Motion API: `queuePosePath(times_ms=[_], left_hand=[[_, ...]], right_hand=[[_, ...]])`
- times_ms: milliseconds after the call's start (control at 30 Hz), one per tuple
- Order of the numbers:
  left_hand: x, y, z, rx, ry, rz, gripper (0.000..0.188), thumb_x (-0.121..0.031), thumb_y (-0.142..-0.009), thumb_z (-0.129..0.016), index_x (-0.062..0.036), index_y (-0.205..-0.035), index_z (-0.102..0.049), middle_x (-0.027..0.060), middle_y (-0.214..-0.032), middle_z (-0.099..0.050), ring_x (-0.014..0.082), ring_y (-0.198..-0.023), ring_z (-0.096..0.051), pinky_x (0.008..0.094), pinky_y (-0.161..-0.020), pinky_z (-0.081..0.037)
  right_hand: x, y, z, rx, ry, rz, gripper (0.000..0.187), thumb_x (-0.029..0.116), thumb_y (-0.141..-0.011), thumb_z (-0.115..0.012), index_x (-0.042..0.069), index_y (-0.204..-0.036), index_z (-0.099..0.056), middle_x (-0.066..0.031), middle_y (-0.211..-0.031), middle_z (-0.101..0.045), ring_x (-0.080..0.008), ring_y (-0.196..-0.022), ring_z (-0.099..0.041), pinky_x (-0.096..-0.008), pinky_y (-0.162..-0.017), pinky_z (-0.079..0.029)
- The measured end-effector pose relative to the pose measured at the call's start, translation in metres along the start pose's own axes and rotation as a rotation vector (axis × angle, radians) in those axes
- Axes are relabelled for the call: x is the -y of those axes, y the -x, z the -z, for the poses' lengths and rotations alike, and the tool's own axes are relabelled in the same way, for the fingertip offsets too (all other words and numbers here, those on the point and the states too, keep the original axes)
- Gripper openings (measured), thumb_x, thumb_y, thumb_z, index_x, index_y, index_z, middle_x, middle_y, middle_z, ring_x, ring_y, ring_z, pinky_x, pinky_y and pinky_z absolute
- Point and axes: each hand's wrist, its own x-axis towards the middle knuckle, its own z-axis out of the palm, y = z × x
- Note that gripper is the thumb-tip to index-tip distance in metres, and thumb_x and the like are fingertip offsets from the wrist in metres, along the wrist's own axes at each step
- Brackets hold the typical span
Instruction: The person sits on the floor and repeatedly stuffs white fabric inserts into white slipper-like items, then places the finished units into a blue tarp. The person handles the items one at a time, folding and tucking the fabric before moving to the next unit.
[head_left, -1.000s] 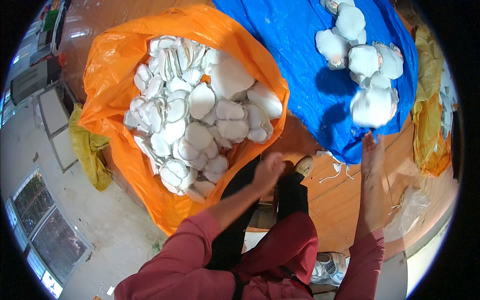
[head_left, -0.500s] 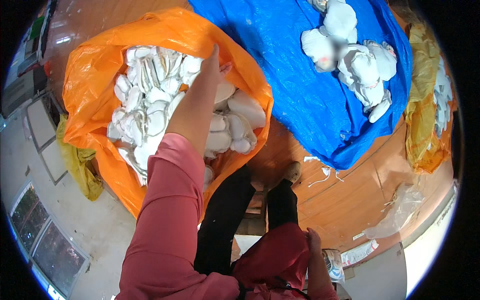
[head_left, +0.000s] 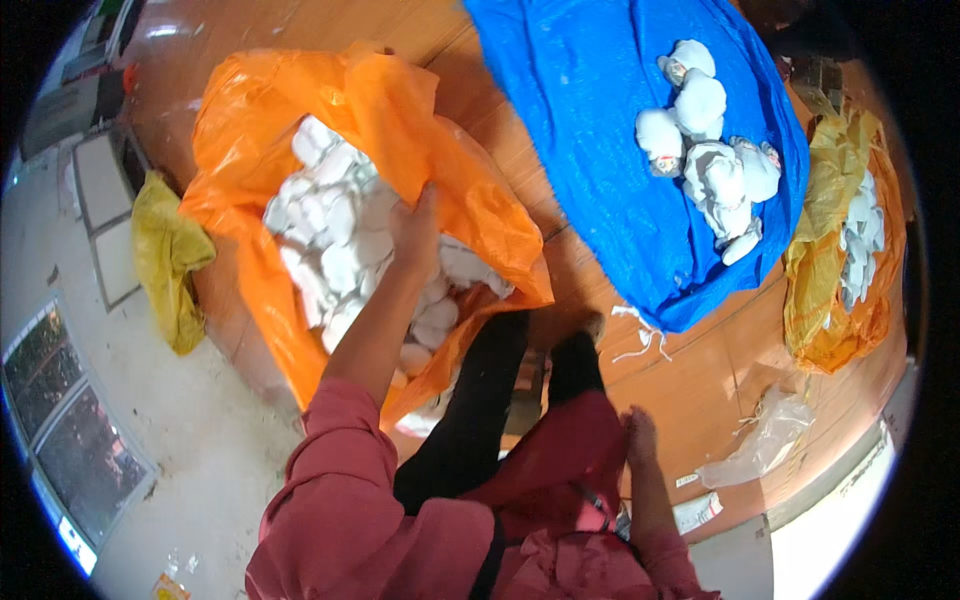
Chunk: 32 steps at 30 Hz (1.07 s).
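A large orange plastic sack [head_left: 270, 95] lies spread at the left, its mouth facing up. Inside are many white, rounded, cloth-like pieces [head_left: 335, 215], packed in stacks; their exact kind is unclear. My left arm reaches over them, and my left hand [head_left: 416, 235] is closed on the sack's far rim, which dips inward there. Its fingers are partly hidden by the plastic. My right hand [head_left: 640, 437] rests beside my right thigh, with no object showing in it; its fingers are mostly hidden.
A blue plastic sheet [head_left: 570, 150] on the brown floor holds several white bundles [head_left: 715, 175]. Farther right lies a yellow-orange sack [head_left: 805, 300] with white pieces in it. A clear plastic bag [head_left: 765, 440] lies nearby. A yellow sack [head_left: 165, 255] sits at the left by the wall.
My left hand has drawn the orange sack's far rim inward toward me, covering part of the white pieces. The view has shifted. My right hand stays by my thigh.
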Motion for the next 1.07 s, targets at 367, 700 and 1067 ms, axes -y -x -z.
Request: queuePosePath(times_ms=[367, 700, 1067], left_hand=[[-0.128, 0.249, 0.221, -0.321, 0.132, 0.011, 0.026, -0.014, -0.09, -0.062, 0.0017, -0.111, -0.06, 0.0058, -0.102, -0.063, 0.0143, -0.09, -0.058, 0.029, -0.079, -0.048], [-0.162, 0.173, 0.128, -0.079, -0.361, -0.056, 0.04, -0.029, -0.093, -0.059, 0.005, -0.115, -0.059, 0.0154, -0.107, -0.064, 0.0239, -0.099, -0.06, 0.037, -0.087, -0.045], [-0.096, 0.109, 0.106, -0.248, -0.37, -0.041, 0.04, -0.029, -0.086, -0.06, 0.0018, -0.11, -0.061, 0.0196, -0.097, -0.067, 0.0337, -0.093, -0.064, 0.0434, -0.08, -0.049]], right_hand=[[0.096, 0.074, -0.07, 0.078, 0.272, 0.078, 0.028, 0.022, -0.094, -0.055, 0.006, -0.117, -0.053, -0.0066, -0.09, -0.061, -0.016, -0.078, -0.059, -0.0289, -0.07, -0.05], [0.061, 0.11, -0.081, 0.164, 0.233, 0.138, 0.018, 0.016, -0.094, -0.052, 0.005, -0.108, -0.058, -0.0051, -0.08, -0.061, -0.0171, -0.065, -0.058, -0.0296, -0.059, -0.05], [0.072, 0.177, -0.099, 0.701, 0.557, 0.509, 0.042, 0.037, -0.1, -0.044, 0.002, -0.119, -0.058, -0.0104, -0.111, -0.064, -0.0165, -0.106, -0.057, -0.0293, -0.098, -0.04]])
